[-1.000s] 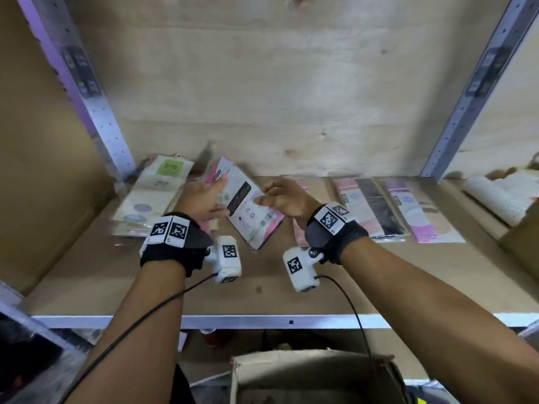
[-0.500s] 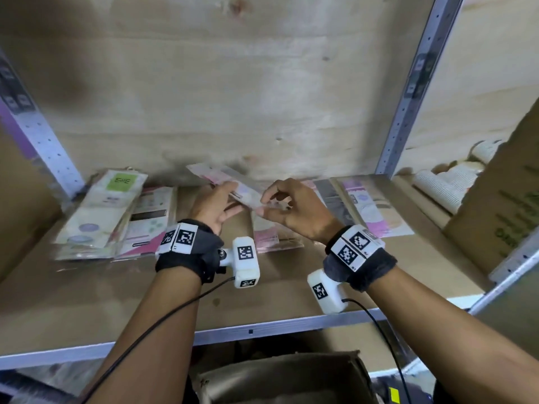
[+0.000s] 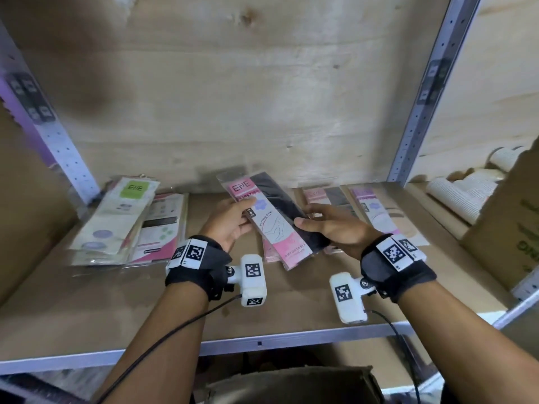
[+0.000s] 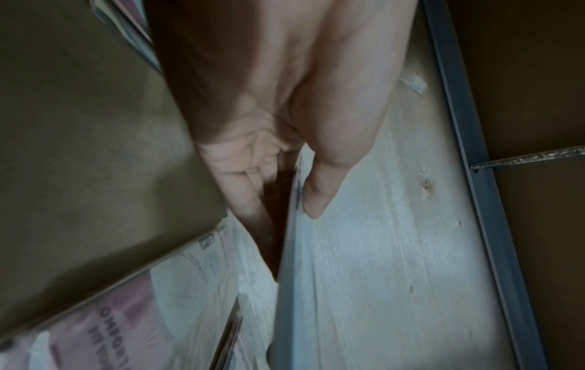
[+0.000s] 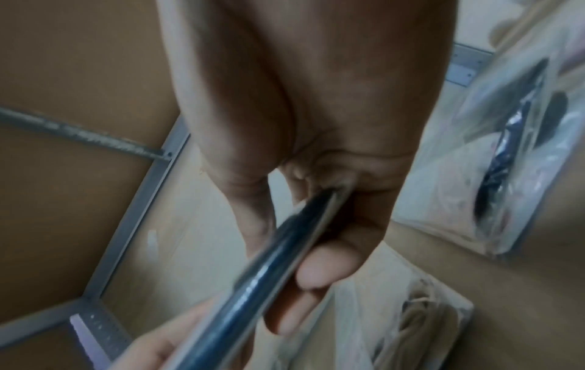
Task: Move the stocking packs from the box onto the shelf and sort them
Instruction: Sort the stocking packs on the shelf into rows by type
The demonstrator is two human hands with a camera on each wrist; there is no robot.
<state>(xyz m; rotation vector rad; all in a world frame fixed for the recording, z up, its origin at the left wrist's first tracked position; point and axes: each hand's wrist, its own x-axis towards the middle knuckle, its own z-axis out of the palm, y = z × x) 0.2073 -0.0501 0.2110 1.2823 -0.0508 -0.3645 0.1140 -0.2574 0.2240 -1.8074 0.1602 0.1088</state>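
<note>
Your left hand (image 3: 230,221) and right hand (image 3: 335,228) together hold one pink-and-black stocking pack (image 3: 274,220) tilted above the wooden shelf (image 3: 116,313). Left thumb lies on its face, fingers beneath; right thumb and curled fingers pinch its black edge. Other packs lie flat: a green-label stack (image 3: 116,217) at left, pink packs (image 3: 376,211) at right. The box (image 3: 291,386) sits below.

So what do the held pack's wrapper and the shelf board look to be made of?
Held pack: clear glossy plastic film, judging by the glare, over a printed card insert. Shelf board: probably unfinished plywood, matt with visible grain and knots, edged in grey metal.
</note>
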